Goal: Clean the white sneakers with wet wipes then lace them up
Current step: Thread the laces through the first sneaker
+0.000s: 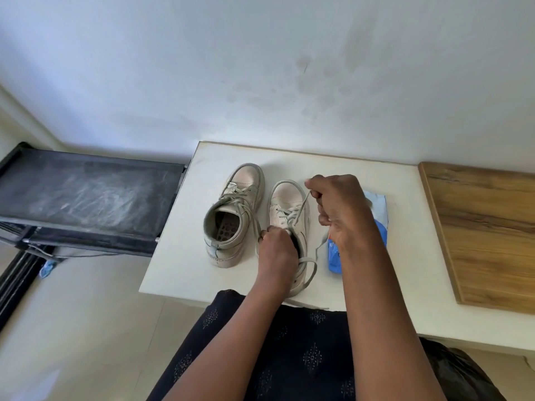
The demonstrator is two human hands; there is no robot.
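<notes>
Two white high-top sneakers stand side by side on a white table (179, 264), toes pointing away from me. The left sneaker (231, 215) is laced and stands free. My left hand (276, 250) grips the collar and tongue of the right sneaker (286, 204). My right hand (338, 204) pinches a grey-white lace (304, 202) and holds it taut, up and to the right of the eyelets. The lace's other end (311, 270) loops loosely by the heel and trails over the table's near edge. A blue wet-wipe pack (379, 209) lies to the right, partly hidden by my right arm.
A wooden board (486, 235) lies on the table's right part. A black, dusty rack shelf (86, 195) stands to the left of the table, below its level. A white wall rises behind. My lap in dark patterned fabric (289, 357) is at the near edge.
</notes>
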